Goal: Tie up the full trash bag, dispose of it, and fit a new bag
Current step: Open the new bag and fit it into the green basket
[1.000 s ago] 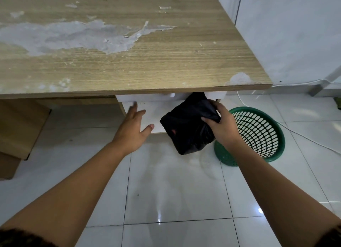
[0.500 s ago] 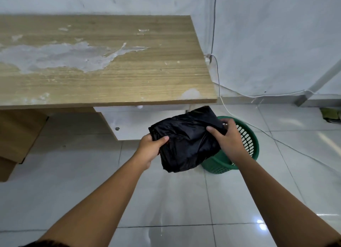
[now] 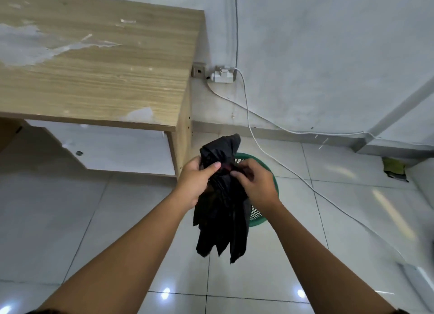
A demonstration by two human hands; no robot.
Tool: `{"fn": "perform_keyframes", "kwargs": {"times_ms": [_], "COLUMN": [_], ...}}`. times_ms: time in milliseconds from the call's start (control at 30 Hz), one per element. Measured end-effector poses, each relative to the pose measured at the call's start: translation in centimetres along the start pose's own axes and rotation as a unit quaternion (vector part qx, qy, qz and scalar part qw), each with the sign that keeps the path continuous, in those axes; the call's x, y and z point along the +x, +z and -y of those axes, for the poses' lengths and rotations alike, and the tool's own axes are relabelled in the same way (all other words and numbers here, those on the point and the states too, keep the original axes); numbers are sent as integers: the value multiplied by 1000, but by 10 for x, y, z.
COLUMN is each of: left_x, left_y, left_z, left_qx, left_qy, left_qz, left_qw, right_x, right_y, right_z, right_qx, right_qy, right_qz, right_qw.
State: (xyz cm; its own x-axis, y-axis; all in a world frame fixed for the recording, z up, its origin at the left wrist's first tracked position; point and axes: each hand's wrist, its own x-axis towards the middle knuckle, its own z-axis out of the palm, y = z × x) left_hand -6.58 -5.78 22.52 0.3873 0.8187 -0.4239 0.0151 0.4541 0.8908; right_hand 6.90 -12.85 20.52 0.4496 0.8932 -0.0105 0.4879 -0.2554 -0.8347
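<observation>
A black trash bag (image 3: 220, 222), crumpled and partly folded, hangs in front of me above the floor. My left hand (image 3: 195, 179) grips its upper part from the left, thumb on the plastic. My right hand (image 3: 256, 184) pinches the same upper part from the right. The bag's lower end dangles loose below both hands. Behind the bag and my right hand stands a green plastic mesh waste basket (image 3: 265, 210) on the floor, mostly hidden by them.
A worn wooden desk (image 3: 98, 69) fills the upper left, its side panel close to the basket. A white cable (image 3: 281, 165) runs from a wall socket (image 3: 223, 75) across the tiled floor to the right. A small yellow-green object (image 3: 395, 167) lies by the far right wall.
The bag was a folded bundle held wide between both hands; now it hangs long and unfolding. Both hands have closed in together on its top. The view has shifted right of the desk.
</observation>
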Motion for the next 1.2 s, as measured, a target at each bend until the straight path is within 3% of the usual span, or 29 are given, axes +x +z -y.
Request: {"fn": "perform_keyframes", "kwargs": {"times_ms": [233, 433, 667, 800, 900, 1000, 1133, 1200], "left_x": [68, 132, 209, 232, 233, 229, 222, 218], "left_y": [13, 29, 27, 7, -8, -19, -20, -15], "left_z": [20, 71, 177, 227, 247, 254, 250, 243], "left_qx": [149, 170, 280, 318, 398, 464, 516, 504], "left_qy": [126, 205, 338, 317, 339, 323, 284, 333], "left_qz": [-51, -89, -164, -195, -213, -187, -163, -186], "left_qw": [979, 960, 883, 872, 825, 803, 792, 775], "right_x": [64, 103, 130, 130, 126, 122, 118, 116], "right_y": [-31, -35, -7, 16, 27, 32, 31, 31], "right_z": [-63, -123, -240, -299, -321, -325, -328, -328], "right_qx": [52, 128, 71, 56, 1, -44, 43, 102], "right_qy": [22, -18, -63, -38, -50, -19, 13, -33], "right_qz": [-104, -159, -199, -212, -210, -165, -150, -128], "right_qw": [993, 979, 975, 975, 976, 985, 988, 986]}}
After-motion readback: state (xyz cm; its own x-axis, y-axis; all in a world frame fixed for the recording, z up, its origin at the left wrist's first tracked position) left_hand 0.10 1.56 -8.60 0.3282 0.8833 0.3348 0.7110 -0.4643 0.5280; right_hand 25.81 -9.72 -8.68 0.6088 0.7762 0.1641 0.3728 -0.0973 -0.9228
